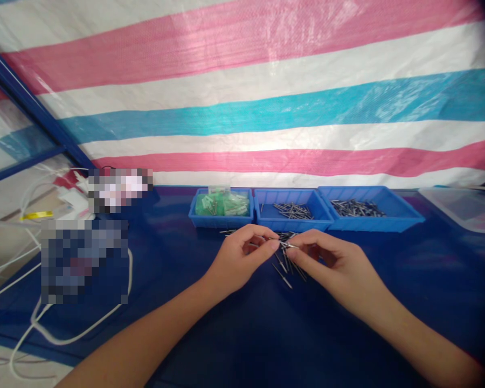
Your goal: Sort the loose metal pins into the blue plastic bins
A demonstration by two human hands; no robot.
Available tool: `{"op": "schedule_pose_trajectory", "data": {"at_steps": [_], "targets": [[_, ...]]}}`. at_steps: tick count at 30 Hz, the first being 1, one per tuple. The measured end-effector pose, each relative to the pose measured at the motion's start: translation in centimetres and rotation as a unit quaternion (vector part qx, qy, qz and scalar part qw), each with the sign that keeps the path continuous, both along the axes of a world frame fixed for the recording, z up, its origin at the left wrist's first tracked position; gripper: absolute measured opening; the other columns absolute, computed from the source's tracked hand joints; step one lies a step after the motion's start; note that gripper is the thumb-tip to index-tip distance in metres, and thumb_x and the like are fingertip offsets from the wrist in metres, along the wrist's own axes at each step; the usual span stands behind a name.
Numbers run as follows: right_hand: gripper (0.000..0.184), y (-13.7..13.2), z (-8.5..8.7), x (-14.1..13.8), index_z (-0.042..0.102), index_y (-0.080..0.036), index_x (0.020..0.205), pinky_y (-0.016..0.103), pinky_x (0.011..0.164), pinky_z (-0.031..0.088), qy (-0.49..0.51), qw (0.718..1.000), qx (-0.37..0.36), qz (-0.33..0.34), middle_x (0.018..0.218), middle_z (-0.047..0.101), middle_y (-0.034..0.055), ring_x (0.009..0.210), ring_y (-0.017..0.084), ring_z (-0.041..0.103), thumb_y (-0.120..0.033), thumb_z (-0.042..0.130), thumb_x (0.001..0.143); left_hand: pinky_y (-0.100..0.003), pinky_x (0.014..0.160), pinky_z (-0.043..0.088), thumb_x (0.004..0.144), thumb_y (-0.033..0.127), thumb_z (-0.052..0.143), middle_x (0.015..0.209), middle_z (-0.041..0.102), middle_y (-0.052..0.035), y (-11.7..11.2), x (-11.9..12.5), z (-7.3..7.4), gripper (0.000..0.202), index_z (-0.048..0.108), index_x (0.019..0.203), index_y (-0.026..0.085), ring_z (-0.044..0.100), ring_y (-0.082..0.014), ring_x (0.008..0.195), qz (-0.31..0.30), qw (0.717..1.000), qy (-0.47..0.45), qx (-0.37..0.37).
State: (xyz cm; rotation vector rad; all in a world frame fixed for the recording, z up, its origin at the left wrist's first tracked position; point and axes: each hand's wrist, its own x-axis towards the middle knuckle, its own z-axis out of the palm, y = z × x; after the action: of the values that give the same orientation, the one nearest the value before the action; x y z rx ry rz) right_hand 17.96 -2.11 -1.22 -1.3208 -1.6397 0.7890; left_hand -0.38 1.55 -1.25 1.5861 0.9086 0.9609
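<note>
My left hand (242,253) and my right hand (327,261) meet over a loose pile of thin metal pins (286,264) on the dark blue table (267,334). Both hands are pinched, fingertips nearly touching, and a pin (288,245) bridges the gap between them. Whether the left fingers hold a second small part I cannot make out. Behind the hands stand three blue bins: the left bin (220,218) holds green pieces, the middle bin (293,218) and the right bin (372,215) hold metal pins.
A striped pink, white and blue tarp (267,97) hangs behind the table. White cables (76,334) loop at the left near blurred objects. A clear plastic tray (464,207) lies at the far right.
</note>
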Motion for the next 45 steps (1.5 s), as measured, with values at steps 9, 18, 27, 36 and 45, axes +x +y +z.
{"op": "schedule_pose_trajectory", "data": {"at_steps": [9,18,27,36,45], "targets": [[0.018,-0.4,1.2,0.4,0.060,-0.022,0.074,0.031,0.068,0.047,-0.104,0.985,0.130,0.035,0.077,0.063,0.0038,0.075,0.018,0.059,-0.027,0.052,0.088,-0.022,0.065,0.043,0.089,0.033,0.052,0.088,0.064,-0.0044,0.0,-0.2,0.5,0.022,0.065,0.089,0.015,0.057,-0.0132,0.076,-0.051,0.983,0.129,0.119],[0.021,2.7,1.3,6.5,0.064,-0.023,0.088,0.037,0.068,0.043,-0.167,0.940,0.151,-0.255,0.086,0.067,0.0077,0.075,0.024,0.059,-0.037,0.049,0.088,-0.032,0.087,0.044,0.090,0.029,0.049,0.103,0.064,-0.0076,0.9,-1.2,0.9,0.023,0.064,0.101,0.017,0.057,-0.0198,0.095,-0.035,0.899,0.332,0.285],[0.036,5.0,-0.1,11.3,0.065,-0.023,0.107,0.042,0.061,0.040,-0.355,0.886,0.105,-0.280,0.092,0.068,0.0127,0.080,0.033,0.059,-0.047,0.045,0.088,-0.033,0.080,0.047,0.085,0.031,0.052,0.101,0.062,-0.0058,1.1,-2.4,1.5,0.022,0.066,0.100,0.020,0.058,-0.0216,0.091,-0.026,0.821,0.495,0.284],[0.020,3.2,-0.3,5.8,0.068,-0.021,0.094,0.043,0.081,0.043,-0.310,0.916,0.183,-0.179,0.090,0.070,0.0074,0.089,0.027,0.060,-0.031,0.054,0.084,-0.027,0.069,0.046,0.083,0.038,0.058,0.094,0.064,-0.0032,1.8,-3.8,2.6,0.022,0.065,0.097,0.023,0.062,-0.0199,0.085,-0.048,0.796,0.550,0.247],[0.017,0.9,-0.4,1.5,0.069,-0.022,0.092,0.043,0.083,0.042,-0.290,0.935,0.194,-0.060,0.094,0.069,0.0065,0.094,0.025,0.059,-0.028,0.054,0.086,-0.025,0.065,0.046,0.087,0.029,0.053,0.088,0.064,-0.0045,2.0,-3.2,1.6,0.016,0.065,0.090,0.019,0.062,-0.0175,0.075,-0.064,0.795,0.550,0.246]]}}
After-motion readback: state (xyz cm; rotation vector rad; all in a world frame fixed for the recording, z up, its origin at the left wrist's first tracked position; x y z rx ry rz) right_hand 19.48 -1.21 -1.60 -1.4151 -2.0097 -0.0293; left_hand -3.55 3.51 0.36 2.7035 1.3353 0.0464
